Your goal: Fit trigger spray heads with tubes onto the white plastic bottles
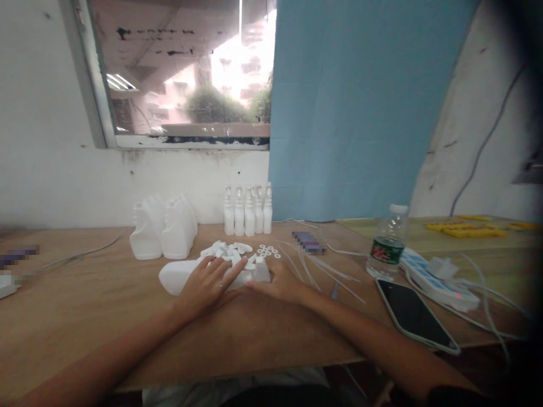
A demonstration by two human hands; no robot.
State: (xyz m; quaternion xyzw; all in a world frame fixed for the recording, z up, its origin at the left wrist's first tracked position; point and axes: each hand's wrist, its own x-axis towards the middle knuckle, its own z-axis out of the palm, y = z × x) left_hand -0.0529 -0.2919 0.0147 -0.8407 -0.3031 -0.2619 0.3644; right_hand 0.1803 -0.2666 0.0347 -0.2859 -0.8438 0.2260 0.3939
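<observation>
Far left, bench (106, 305): two rows of white jug-shaped bottles (175, 240) standing close together; bump one and the neighbours could go too

Next, nearer: lying bottle (176, 277), white, on its side in front of the parts pile, base end to the left, both hands on it

Left hand (212, 275) lies over the body, fingers spread across the top, thumb low on the near side; flat hold, so the body could roll if the other end gets twisted

Behind it, pile of loose white parts (224, 249), touching or almost touching, can't tell which; a bottle shoved back would probably scatter it

Farther back, five or so slim spray bottles (249, 219) upright by the wall, well clear

Small white rings (267, 251) just behind the right hand (280, 281), easy to sweep away with a knuckle

Right hand pinches the bottle's right end between thumb and fingers; can't tell if that's neck or fitted part. Off-axis twist could cross-seat it

Right of that, thin tubes (331, 267) splayed loose, could snag on the forearm

Water bottle (387, 254) beside power strip (441, 282): tip it, wet sockets

Phone (416, 314) reaches the bench edge, right forearm near, could get nudged off
</observation>
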